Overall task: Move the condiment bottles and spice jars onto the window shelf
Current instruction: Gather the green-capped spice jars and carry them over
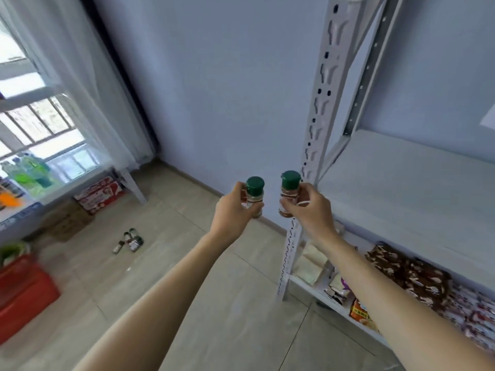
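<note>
My left hand (233,210) grips a clear spice jar with a green cap (254,192), held upright in front of me. My right hand (308,207) grips a second green-capped jar (288,192) with reddish-brown spice inside, also upright. The two jars are side by side and apart, in mid-air beside the post of the white metal rack (316,124). Several more small jars (130,240) lie and stand on the floor tiles to the left. The window shelf (18,210) is at far left under the window, with green bottles (29,170) standing on it.
The white rack's wide shelf board (417,188) spreads to my right, with snack packets (412,271) on the lower shelf. A red crate (24,293) sits at lower left. Cardboard boxes (97,194) lie under the window shelf. A sheer curtain (88,103) hangs beside the window.
</note>
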